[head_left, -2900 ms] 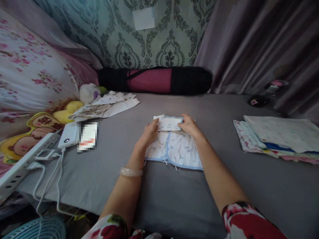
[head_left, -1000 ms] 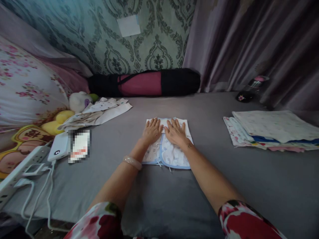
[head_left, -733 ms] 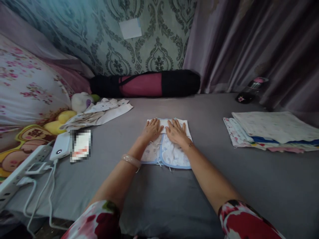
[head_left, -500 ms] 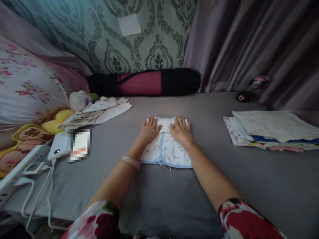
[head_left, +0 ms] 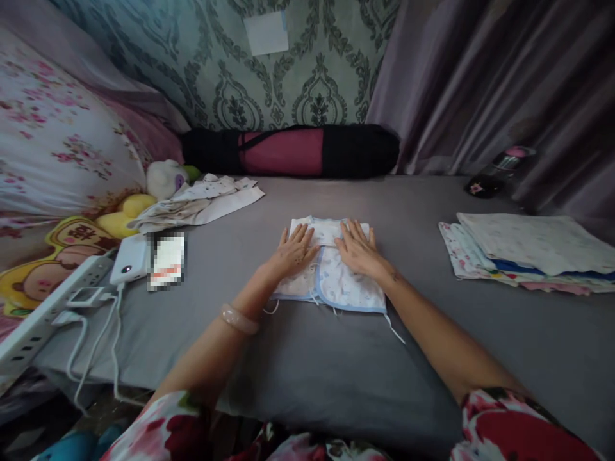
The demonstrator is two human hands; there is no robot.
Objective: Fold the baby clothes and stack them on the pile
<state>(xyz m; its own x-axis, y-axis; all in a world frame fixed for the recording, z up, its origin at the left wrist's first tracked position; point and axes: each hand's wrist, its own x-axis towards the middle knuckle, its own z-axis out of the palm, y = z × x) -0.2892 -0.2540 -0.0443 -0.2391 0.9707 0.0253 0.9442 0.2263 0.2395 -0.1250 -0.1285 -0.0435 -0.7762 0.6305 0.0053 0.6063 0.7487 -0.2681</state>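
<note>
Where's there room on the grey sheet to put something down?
Bare sheet lies between the little shirt and the cloth stack, and between shirt and long bag. The left side is crowded: power strip, white box, plush toys, clothes.

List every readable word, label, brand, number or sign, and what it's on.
None legible.
Yellow cartoon cushion: dark Chinese-style lettering, too blurred to read.
White card with red band: pixelated, unreadable.
White device: round dark mark, too small to read.
Wall sheet: no text discernible.
Garment: small prints, no readable words.
</note>
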